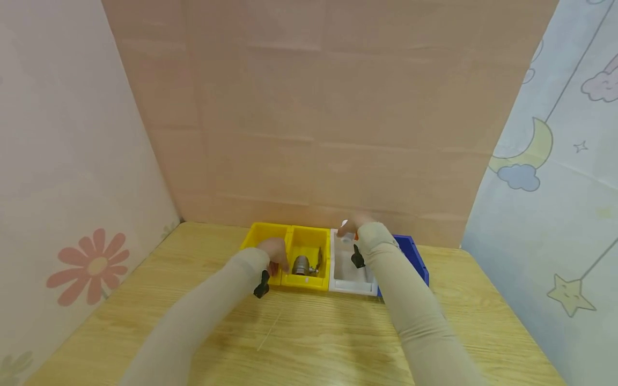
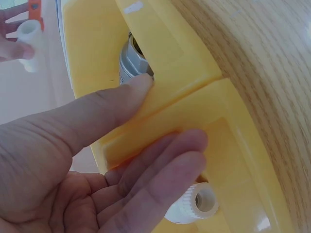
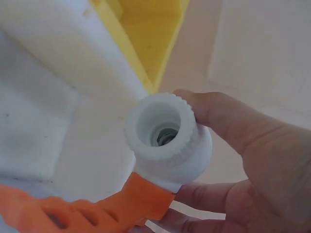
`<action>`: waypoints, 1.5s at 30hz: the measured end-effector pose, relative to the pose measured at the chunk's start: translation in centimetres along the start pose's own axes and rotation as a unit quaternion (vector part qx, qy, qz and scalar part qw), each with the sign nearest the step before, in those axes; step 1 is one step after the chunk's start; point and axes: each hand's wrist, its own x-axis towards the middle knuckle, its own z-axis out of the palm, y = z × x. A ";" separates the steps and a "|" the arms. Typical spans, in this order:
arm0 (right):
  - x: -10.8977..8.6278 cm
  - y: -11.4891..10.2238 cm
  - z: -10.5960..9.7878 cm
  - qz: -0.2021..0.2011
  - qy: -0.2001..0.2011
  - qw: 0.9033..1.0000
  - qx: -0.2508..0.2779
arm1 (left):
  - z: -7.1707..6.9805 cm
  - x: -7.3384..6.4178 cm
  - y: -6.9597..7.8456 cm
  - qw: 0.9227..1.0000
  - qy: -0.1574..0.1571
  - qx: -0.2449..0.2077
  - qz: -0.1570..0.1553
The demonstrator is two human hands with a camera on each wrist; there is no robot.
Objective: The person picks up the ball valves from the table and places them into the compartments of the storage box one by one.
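Note:
My right hand (image 1: 359, 221) holds a white plastic ball valve (image 3: 200, 148) above the white bin (image 1: 353, 288). In the right wrist view its thumb presses one side and fingers support the other. The valve's ribbed round opening faces the camera, and an orange lever handle (image 3: 131, 199) sticks out from it. My left hand (image 1: 275, 253) reaches over the left yellow bin (image 1: 263, 229), thumb and fingers apart. Below its fingers in the left wrist view lies a white ribbed fitting (image 2: 192, 206), partly hidden. The thumb overlaps a metal valve (image 2: 133, 63) in the adjoining yellow bin.
Four bins stand side by side near the back of the wooden table (image 1: 309, 338): two yellow, one white and a blue bin (image 1: 412, 254) at the right, partly behind my right sleeve. A brown paper-like wall (image 1: 314, 134) rises right behind them.

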 end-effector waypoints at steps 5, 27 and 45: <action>0.6 0.8 1.1 -0.026 0.020 0.999 -0.016 | 0.0 -0.1 0.1 1.000 0.002 -0.006 -0.004; 4.5 4.3 5.6 -0.005 -0.010 0.999 0.043 | 0.0 -0.8 1.3 1.000 0.007 0.001 -0.013; 5.3 5.6 7.7 -0.038 0.024 0.998 0.036 | 0.0 -0.8 1.7 1.000 0.005 0.001 -0.013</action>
